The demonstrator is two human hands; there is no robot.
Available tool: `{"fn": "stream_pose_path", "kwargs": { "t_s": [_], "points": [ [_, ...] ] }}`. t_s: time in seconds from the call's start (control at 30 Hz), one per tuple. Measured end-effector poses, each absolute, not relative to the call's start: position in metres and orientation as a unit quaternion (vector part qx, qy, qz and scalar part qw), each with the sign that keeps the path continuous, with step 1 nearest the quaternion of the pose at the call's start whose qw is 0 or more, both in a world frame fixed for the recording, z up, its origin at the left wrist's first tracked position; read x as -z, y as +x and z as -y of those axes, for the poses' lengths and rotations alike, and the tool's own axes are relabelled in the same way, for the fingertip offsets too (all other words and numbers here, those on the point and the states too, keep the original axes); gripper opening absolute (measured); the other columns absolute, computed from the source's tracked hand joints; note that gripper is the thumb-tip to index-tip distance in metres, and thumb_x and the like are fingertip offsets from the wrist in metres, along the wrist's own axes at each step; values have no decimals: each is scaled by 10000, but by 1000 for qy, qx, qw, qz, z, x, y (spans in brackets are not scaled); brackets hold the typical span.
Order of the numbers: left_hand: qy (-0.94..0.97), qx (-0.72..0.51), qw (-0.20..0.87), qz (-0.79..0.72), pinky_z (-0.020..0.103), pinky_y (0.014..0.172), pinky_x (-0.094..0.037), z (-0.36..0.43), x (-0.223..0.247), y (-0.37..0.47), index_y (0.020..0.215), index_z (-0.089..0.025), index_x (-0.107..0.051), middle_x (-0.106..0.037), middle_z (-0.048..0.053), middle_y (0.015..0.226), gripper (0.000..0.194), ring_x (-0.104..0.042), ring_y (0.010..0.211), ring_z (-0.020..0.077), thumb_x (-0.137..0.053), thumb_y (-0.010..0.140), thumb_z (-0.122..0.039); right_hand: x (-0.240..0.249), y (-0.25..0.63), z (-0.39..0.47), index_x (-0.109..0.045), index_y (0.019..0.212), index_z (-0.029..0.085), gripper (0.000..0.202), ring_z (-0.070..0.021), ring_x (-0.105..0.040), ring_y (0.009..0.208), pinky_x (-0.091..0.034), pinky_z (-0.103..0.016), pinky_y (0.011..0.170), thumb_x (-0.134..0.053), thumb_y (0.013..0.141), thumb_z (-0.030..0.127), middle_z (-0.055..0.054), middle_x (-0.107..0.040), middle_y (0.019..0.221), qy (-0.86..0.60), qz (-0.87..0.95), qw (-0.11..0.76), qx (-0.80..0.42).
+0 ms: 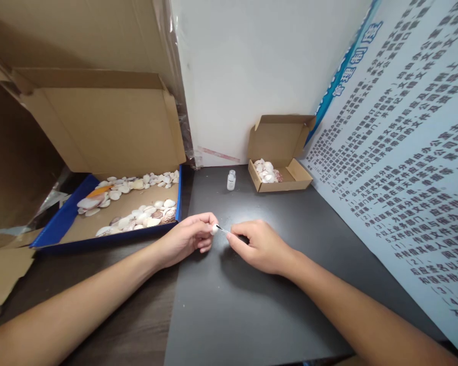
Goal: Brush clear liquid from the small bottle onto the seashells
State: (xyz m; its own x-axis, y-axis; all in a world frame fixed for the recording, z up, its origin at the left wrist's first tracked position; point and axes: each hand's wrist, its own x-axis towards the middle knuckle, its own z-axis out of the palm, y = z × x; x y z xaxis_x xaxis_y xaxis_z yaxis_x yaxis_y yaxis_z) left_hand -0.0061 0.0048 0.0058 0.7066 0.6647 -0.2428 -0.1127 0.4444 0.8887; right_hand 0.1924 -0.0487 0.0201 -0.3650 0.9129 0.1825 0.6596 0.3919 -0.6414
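Note:
Pinched in the fingertips of my left hand is a small white seashell. My right hand grips a thin brush with a dark tip, its handle mostly hidden by the fingers. The brush tip meets the shell, or nearly so; I cannot tell if they touch. Beyond both hands, a small clear glass bottle with a pale label stands upright without a cap.
At the left, a blue-edged cardboard box with its lid up holds many white and brown seashells. A smaller open carton with shells stands at the back right. A printed board leans along the right side.

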Motion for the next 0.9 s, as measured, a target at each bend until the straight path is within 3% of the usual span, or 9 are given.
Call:
{"fn": "stream_pose_path", "kwargs": {
  "t_s": [0.7, 0.9],
  "points": [
    [478, -236, 794, -293, 208, 513, -308, -4, -6, -6, 764, -184, -483, -379, -73, 556, 153, -326, 497, 75, -623, 811, -224, -19, 191, 49, -285, 572, 200, 387, -96, -284, 506, -189, -275, 524, -491, 896, 250, 69, -295, 525, -514, 781, 253, -250],
    [476, -253, 792, -286, 209, 520, -322, -3, -5, -7, 772, -179, -520, -395, -66, 572, 135, -345, 510, 77, -639, 819, -224, -17, 193, 46, -283, 569, 206, 400, -103, -278, 503, -182, -283, 523, -474, 914, 275, 65, -295, 525, -536, 747, 288, -268]
  ]
}}
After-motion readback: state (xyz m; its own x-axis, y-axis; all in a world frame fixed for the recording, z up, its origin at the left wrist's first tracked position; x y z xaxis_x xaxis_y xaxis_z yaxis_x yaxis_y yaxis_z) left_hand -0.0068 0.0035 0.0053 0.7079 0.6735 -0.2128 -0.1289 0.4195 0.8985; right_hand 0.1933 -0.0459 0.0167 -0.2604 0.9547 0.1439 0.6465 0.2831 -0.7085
